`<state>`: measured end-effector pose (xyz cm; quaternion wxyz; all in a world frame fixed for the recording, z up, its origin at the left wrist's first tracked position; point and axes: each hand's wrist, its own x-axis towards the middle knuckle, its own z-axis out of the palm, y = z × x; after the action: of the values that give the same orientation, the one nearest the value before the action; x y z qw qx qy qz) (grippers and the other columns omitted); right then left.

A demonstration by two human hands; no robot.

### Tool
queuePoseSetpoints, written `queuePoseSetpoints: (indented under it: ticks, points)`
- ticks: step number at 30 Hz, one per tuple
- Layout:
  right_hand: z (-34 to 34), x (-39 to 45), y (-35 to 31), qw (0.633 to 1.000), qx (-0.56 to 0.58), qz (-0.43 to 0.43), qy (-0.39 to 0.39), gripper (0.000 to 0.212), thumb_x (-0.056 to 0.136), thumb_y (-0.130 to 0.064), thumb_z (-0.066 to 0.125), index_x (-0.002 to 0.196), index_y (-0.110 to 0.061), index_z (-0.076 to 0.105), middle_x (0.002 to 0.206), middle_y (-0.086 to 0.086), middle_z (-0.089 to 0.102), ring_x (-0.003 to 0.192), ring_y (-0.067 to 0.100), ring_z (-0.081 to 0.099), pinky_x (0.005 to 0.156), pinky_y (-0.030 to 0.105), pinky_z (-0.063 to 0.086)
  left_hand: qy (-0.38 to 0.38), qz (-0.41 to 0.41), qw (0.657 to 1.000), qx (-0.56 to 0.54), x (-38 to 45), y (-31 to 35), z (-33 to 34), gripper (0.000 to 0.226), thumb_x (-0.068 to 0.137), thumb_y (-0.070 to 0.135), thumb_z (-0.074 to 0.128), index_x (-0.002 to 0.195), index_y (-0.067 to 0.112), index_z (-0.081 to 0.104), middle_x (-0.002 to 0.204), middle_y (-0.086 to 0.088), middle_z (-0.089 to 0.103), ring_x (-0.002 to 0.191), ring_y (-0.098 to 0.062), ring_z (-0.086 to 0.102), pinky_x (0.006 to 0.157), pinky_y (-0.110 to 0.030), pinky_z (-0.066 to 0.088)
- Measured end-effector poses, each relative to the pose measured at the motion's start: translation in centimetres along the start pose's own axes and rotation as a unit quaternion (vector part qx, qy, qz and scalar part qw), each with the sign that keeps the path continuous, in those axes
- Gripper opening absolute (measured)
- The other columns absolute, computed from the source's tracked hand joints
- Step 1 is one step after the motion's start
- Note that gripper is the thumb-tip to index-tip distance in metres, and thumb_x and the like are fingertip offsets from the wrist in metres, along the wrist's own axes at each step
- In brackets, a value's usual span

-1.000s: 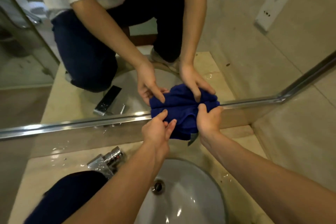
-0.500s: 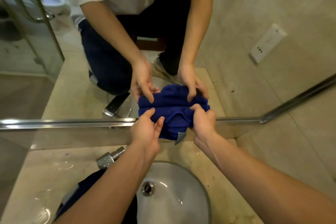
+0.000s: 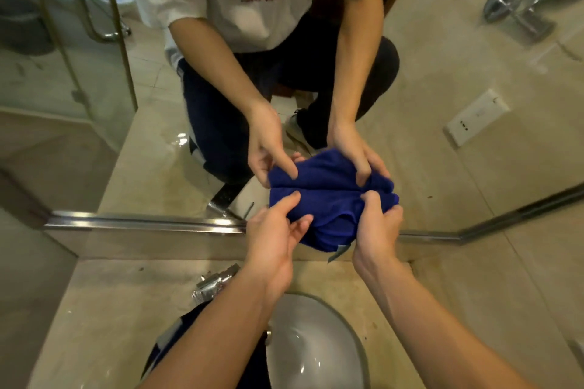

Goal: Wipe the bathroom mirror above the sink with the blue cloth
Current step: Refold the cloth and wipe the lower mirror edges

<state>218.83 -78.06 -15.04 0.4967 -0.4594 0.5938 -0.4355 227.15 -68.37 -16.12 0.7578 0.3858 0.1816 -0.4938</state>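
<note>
The blue cloth [image 3: 331, 218] is bunched up and pressed against the lower edge of the mirror [image 3: 151, 148], just above its metal frame. My left hand [image 3: 275, 237] pinches the cloth's left side with thumb and fingers. My right hand [image 3: 377, 227] grips its right side. The mirror shows the same hands and cloth doubled above. A small pale tag hangs from the cloth's lower edge.
A white sink basin [image 3: 316, 347] lies below my arms in a beige stone counter [image 3: 104, 309]. A chrome tap [image 3: 213, 284] stands at the basin's back left. A beige tiled wall [image 3: 521, 278] meets the mirror at the right.
Both hands with the cloth have stayed against the mirror's lower edge while my view tilted upward, showing more of the reflection. The left fingers have shifted slightly on the cloth.
</note>
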Motion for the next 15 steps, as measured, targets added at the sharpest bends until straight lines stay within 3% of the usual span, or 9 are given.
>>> queuePoseSetpoints:
  ticks: [2, 6, 8, 11, 15]
  points:
    - [0.9, -0.5, 1.4, 1.0, -0.003, 0.024, -0.015, 0.023, 0.09, -0.013, 0.055, 0.11, -0.009, 0.046, 0.097, 0.003, 0.06, 0.081, 0.014, 0.059, 0.067, 0.028, 0.05, 0.022, 0.001, 1.0, -0.003, 0.8, 0.2, -1.2, 0.022, 0.085, 0.009, 0.07, 0.106, 0.005, 0.065, 0.086, -0.01, 0.069, 0.054, -0.012, 0.065, 0.048, -0.017, 0.052]
    - [3.5, -1.7, 5.3, 0.995, -0.017, 0.093, -0.033, 0.031, 0.086, -0.009, 0.055, 0.117, -0.005, 0.05, 0.11, 0.013, 0.064, 0.089, 0.023, 0.062, 0.079, 0.04, 0.052, 0.077, 0.004, 0.997, 0.005, 2.7, 1.1, -4.7, 0.023, 0.086, 0.009, 0.069, 0.108, 0.004, 0.064, 0.085, -0.01, 0.068, 0.051, -0.012, 0.06, 0.044, -0.016, 0.051]
    - [4.9, -2.2, 7.4, 0.99, -0.007, 0.135, -0.05, 0.025, 0.087, -0.007, 0.055, 0.112, -0.008, 0.051, 0.111, 0.015, 0.064, 0.092, 0.027, 0.063, 0.078, 0.04, 0.052, 0.106, 0.01, 0.994, 0.025, 3.9, 1.6, -6.6, 0.02, 0.086, 0.01, 0.07, 0.105, 0.005, 0.064, 0.092, -0.012, 0.069, 0.053, -0.012, 0.06, 0.043, -0.016, 0.049]
    - [6.9, -3.7, 10.6, 0.973, 0.01, 0.202, -0.108, 0.021, 0.088, -0.004, 0.056, 0.103, -0.016, 0.05, 0.112, 0.015, 0.064, 0.102, 0.033, 0.064, 0.089, 0.05, 0.053, 0.163, 0.009, 0.986, 0.029, 5.8, 2.7, -10.0, 0.022, 0.087, 0.012, 0.069, 0.107, 0.007, 0.062, 0.104, -0.013, 0.066, 0.059, -0.013, 0.058, 0.039, -0.014, 0.046]
    - [8.0, -4.6, 13.1, 0.977, 0.022, 0.184, -0.108, 0.034, 0.09, -0.001, 0.057, 0.119, -0.014, 0.045, 0.122, 0.016, 0.061, 0.108, 0.032, 0.062, 0.095, 0.056, 0.049, 0.179, 0.03, 0.982, 0.046, 7.0, 2.8, -11.8, 0.007, 0.09, 0.009, 0.066, 0.093, 0.009, 0.059, 0.093, -0.009, 0.062, 0.059, -0.013, 0.053, 0.038, -0.013, 0.045]
